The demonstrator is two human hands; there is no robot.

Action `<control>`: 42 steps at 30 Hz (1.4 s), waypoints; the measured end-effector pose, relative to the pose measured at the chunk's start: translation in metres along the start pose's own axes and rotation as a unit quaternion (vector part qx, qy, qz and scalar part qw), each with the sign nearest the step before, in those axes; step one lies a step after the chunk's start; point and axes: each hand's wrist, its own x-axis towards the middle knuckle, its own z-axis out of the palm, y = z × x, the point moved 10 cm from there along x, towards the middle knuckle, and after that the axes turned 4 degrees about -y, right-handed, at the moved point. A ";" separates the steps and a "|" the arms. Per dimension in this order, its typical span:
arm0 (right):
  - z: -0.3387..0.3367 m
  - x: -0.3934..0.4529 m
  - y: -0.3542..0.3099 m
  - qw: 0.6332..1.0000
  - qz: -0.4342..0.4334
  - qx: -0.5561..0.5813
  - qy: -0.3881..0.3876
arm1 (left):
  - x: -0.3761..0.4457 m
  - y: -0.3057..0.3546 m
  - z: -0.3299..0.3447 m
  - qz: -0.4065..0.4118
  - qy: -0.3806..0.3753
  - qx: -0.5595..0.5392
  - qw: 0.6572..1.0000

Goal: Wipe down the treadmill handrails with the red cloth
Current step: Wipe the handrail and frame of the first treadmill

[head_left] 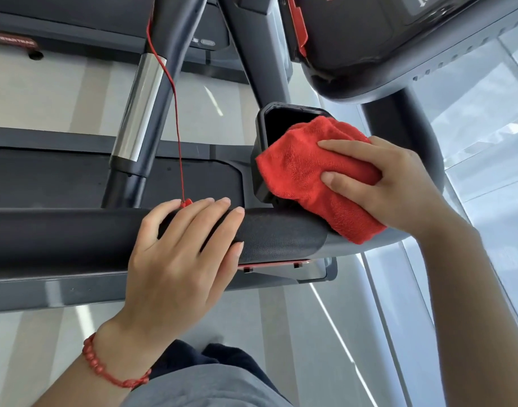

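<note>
A black padded handrail (pixel 61 236) runs across the middle of the view. My left hand (pixel 181 259) rests on top of it, fingers laid over the padding and thumb along the near side. The red cloth (pixel 304 171) is bunched over the rail's right end and the edge of a black cup holder (pixel 262 133). My right hand (pixel 389 183) grips the cloth, fingers curled over it and pressing it down.
A red safety cord (pixel 175 118) with its clip hangs down just beyond my left fingers. A chrome and black upright (pixel 140 113) stands behind the rail. The console (pixel 369 45) looms at the top right. The treadmill belt (pixel 61 177) lies below.
</note>
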 end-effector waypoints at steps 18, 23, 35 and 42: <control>-0.008 0.009 0.033 0.997 0.032 0.065 0.042 | 0.000 0.001 0.001 -0.002 -0.007 0.003 1.000; -0.013 0.031 0.041 0.993 0.041 0.097 0.057 | -0.001 0.000 0.001 -0.002 -0.005 0.006 1.000; -0.014 -0.024 0.021 0.990 0.048 0.114 0.074 | -0.002 0.002 0.000 0.011 -0.003 0.000 1.000; -0.009 -0.084 0.008 0.971 0.067 0.148 0.178 | -0.009 0.006 -0.006 0.048 0.000 -0.028 0.998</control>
